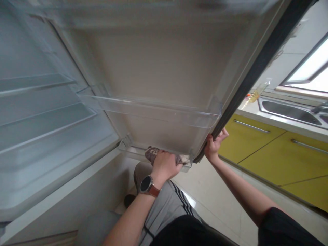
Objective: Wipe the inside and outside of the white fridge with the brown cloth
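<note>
My left hand (pixel 165 164), with a watch on its wrist, is closed on a brownish cloth (pixel 153 153) and presses it against the lower clear shelf (pixel 133 150) on the inside of the open fridge door (pixel 164 65). My right hand (pixel 214 143) grips the door's dark outer edge (pixel 256 65) near its bottom corner, fingers wrapped round it. A larger clear door bin (pixel 159 111) sits just above the cloth.
The fridge interior with glass shelves (pixel 38 112) is on the left. Yellow cabinets (pixel 276 150) with metal handles and a steel sink (pixel 289 111) stand on the right under a bright window. My grey striped trousers (pixel 169 205) and pale floor tiles (pixel 220 201) lie below.
</note>
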Motion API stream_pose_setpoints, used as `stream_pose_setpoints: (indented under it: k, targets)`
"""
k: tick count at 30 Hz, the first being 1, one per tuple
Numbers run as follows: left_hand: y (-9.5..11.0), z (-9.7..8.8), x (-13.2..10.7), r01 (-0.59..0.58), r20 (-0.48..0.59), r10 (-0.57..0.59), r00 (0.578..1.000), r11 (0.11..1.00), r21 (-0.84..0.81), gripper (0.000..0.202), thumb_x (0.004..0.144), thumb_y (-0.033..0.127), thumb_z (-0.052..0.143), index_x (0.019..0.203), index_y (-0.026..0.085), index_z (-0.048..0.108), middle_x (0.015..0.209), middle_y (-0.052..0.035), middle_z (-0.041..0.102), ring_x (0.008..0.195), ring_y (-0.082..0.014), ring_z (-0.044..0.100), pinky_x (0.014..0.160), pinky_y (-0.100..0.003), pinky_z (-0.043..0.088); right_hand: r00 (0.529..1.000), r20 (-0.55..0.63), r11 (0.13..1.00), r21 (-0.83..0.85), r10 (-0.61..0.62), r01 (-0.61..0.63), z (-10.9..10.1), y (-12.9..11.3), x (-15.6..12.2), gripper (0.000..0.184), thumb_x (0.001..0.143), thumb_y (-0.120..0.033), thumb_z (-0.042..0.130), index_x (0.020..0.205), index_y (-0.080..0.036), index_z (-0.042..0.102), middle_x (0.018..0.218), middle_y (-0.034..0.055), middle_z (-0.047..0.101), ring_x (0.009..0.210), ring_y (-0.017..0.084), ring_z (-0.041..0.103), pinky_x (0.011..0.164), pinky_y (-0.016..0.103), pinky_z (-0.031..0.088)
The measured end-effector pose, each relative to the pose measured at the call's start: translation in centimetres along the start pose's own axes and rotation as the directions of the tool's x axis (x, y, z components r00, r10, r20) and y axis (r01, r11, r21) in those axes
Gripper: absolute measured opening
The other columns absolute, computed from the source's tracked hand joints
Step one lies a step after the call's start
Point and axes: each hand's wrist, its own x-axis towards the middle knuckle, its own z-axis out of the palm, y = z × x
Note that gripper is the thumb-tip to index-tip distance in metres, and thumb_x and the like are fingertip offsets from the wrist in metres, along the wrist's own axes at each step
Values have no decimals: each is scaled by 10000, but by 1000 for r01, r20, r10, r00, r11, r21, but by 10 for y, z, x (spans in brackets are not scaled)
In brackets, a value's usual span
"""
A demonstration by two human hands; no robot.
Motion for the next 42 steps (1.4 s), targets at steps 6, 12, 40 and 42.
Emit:
stream_pose_setpoints:
  k: [6,12,40,42]
  targets:
    - [19,0,35,-12,256,80,963,966,-257,494,898,571,457,935,225,807,1004,-138,789,916,-295,737,755,-338,516,1000,-8,999,-37,7,-7,0,-3,-4,743,856,-686,581,1386,-256,286,1192,91,546,1222,284,556,1113,547,376]
    - [0,8,62,31,388,104,916,945,-325,510,853,624,497,877,210,794,989,-167,786,857,-290,732,703,-340,514,1000,-16,999,-48,-2,1,0,-3,-6,760,861,-693,584,1392,-234,292,1276,133,542,1226,281,559,1117,530,381]
    - [-167,-16,18,175,185,-161,970,982,-65,434,883,455,447,995,206,784,1022,-114,761,995,-311,691,862,-370,501,1000,10,997,-73,-4,5,-3,14,-11,814,887,-746,531,1480,-248,281,1419,153,457,1343,314,516,1152,578,372]
    - [-166,-15,17,155,153,-153,976,988,-4,398,875,428,470,1012,230,786,1030,-105,765,1021,-307,691,879,-360,494,1000,15,998,-58,-10,11,-2,15,-9,809,890,-736,532,1482,-251,270,1408,149,467,1336,312,522,1141,576,383]
